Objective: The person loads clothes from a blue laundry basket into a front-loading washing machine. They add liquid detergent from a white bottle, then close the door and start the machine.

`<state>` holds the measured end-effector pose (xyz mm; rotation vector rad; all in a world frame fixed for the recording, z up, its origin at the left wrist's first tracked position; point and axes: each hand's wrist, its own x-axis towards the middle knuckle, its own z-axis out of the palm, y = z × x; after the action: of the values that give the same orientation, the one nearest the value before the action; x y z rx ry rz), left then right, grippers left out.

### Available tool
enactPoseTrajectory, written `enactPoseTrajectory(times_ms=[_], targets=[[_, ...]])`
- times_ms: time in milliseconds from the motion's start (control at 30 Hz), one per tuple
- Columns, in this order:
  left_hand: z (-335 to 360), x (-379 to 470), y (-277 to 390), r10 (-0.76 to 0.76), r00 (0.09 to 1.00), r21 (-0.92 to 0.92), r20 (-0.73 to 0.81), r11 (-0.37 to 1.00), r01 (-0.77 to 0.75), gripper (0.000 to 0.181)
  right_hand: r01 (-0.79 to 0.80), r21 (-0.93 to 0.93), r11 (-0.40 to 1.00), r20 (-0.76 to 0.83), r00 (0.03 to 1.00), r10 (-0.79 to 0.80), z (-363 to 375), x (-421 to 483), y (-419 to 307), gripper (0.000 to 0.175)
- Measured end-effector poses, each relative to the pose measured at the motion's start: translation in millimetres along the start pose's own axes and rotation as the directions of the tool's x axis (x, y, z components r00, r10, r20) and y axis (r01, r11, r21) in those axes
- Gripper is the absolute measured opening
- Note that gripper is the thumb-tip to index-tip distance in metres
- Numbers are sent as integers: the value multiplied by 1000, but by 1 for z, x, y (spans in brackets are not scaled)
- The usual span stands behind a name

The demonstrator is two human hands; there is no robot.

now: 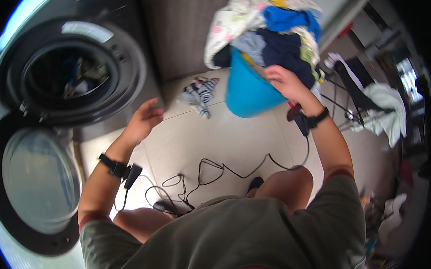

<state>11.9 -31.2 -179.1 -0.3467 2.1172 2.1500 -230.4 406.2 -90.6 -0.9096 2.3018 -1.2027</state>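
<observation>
My left hand (pixel 145 120) is raised with fingers apart and nothing in it, in front of a front-loading washing machine (pixel 130 65). Its round door (pixel 38 180) stands open, and some clothes (pixel 86 74) lie in the dark drum. My right hand (pixel 286 80) is at the rim of a blue plastic basket (pixel 250 91), which looks tilted; whether the fingers grip it is unclear. Clothes are heaped over the basket: a white patterned cloth (pixel 232 17), a blue garment (pixel 290 18), a dark navy one (pixel 282 49). A striped garment (pixel 206 92) lies on the tiled floor between machine and basket.
Black cables (pixel 210 171) run loosely over the floor near my feet, joined to the straps on both wrists. A folding rack or chair frame (pixel 341 101) with a white cloth (pixel 386 105) stands at the right. A brown panel (pixel 181 33) is behind the basket.
</observation>
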Motion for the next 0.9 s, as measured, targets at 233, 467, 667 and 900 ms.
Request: enactPoseTrajectory(times_ms=[233, 467, 667, 900], targets=[[41, 6, 13, -67, 992, 67, 105, 996, 60, 57, 162, -74, 984, 297, 945, -133, 4, 65, -7, 45], [86, 15, 15, -38, 973, 84, 228, 996, 19, 53, 376, -527, 762, 200, 926, -319, -20, 116, -5, 60], [156, 62, 50, 514, 754, 542, 409, 528, -654, 66, 327, -620, 713, 90, 933, -349, -43, 118, 1, 66], [231, 142, 83, 678, 509, 666, 530, 39, -745, 57, 408, -625, 666, 188, 906, -379, -57, 120, 20, 63]])
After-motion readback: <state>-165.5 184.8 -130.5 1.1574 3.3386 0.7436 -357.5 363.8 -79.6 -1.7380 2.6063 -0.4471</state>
